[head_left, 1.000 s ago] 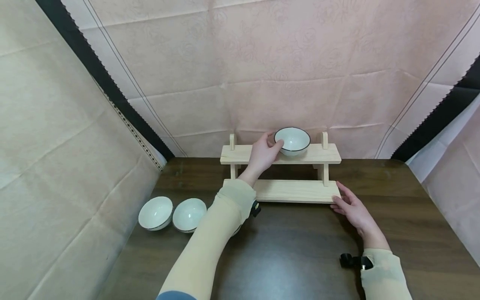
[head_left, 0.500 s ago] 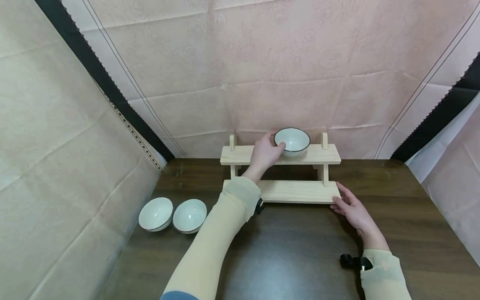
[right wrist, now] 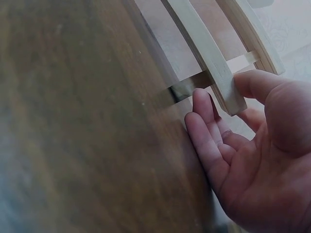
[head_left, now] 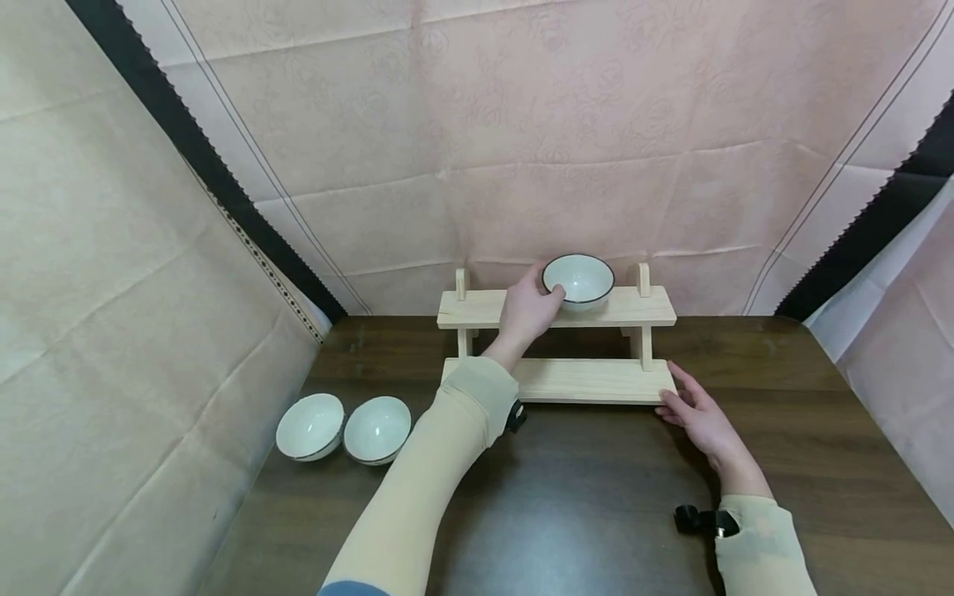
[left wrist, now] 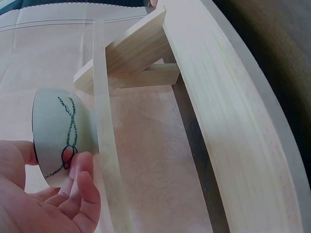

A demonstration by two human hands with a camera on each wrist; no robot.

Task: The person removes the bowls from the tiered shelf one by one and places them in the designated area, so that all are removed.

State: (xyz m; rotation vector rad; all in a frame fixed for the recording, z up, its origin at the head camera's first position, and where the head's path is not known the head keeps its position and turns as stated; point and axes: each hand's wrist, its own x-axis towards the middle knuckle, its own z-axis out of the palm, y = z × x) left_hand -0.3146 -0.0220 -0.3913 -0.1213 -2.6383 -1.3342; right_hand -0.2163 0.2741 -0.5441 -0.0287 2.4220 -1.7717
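Observation:
A two-tier wooden rack (head_left: 589,382) stands at the back of the table. On its upper shelf, right of the middle, is a white bowl (head_left: 578,280) with a dark rim. My left hand (head_left: 527,310) grips this bowl from the left, thumb at the near rim side. In the left wrist view, the bowl (left wrist: 63,131) shows a painted green and blue pattern, and the fingers (left wrist: 87,194) curl beneath its side. My right hand (head_left: 704,422) holds the right end of the lower shelf; in the right wrist view the thumb (right wrist: 255,85) presses the board's end (right wrist: 231,99), other fingers below.
Two more white bowls, a far-left bowl (head_left: 310,426) and another bowl (head_left: 378,430) beside it, sit on the brown table (head_left: 581,505) left of my left forearm. A pale cloth wall (head_left: 551,149) rises right behind the rack.
My left forearm has shifted slightly right, covering a sliver of a further bowl seen earlier beside it. The gripped bowl stays almost in place on the upper shelf. My right hand keeps still.

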